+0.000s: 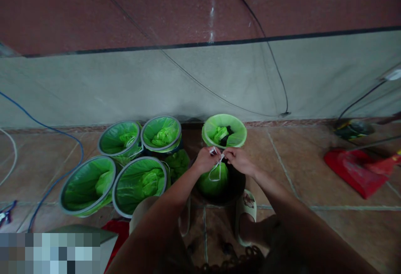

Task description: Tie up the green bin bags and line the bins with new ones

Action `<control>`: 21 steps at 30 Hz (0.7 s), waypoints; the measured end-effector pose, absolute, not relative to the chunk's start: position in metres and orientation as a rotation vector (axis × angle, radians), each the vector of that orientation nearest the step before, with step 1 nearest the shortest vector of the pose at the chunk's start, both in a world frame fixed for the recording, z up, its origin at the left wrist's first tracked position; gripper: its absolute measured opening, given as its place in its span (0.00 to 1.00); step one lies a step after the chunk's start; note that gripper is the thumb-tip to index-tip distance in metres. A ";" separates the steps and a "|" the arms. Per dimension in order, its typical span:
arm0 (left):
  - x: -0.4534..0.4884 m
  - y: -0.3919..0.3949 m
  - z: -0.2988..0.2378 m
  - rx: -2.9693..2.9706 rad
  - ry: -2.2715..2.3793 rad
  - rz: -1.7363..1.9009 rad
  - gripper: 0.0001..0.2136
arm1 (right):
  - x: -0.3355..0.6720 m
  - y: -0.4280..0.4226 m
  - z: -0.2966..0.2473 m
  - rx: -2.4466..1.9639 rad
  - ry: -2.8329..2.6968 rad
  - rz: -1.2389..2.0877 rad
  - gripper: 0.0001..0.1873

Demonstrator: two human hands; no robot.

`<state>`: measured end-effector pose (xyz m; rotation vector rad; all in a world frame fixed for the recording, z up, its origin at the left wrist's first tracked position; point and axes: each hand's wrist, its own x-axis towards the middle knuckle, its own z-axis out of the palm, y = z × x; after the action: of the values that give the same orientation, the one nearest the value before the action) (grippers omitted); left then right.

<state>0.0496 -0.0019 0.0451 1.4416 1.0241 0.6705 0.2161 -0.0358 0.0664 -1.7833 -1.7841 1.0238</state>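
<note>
Fingers of left hand (205,160) and right hand (239,160) pinch thin white drawstring (219,164) of green plastic bag (213,187); best pulled evenly, taut.

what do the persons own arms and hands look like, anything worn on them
Both arms are bare as far up as the picture shows, with no sleeve in view. The left hand and the right hand wear no gloves. No watch, band or ring shows on either wrist or hand, though the light is dim and small details are hard to tell.
</note>
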 end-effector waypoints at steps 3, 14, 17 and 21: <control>0.049 -0.001 0.041 1.468 1.020 0.682 0.04 | 0.217 -0.033 0.058 -1.733 -1.400 1.402 0.17; 0.046 0.002 0.042 1.714 1.229 0.610 0.03 | 0.224 -0.030 0.044 -1.759 -1.607 1.190 0.09; 0.041 0.003 0.042 1.907 1.436 0.476 0.03 | 0.228 -0.030 0.042 -2.057 -1.838 0.872 0.08; 0.035 0.001 0.040 1.992 1.529 0.197 0.06 | 0.228 -0.035 0.041 -2.195 -1.990 0.848 0.10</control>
<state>0.0346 0.0007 0.0405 1.9917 1.5289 0.1970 0.2285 -0.0350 0.0409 -2.1953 -1.9899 0.8476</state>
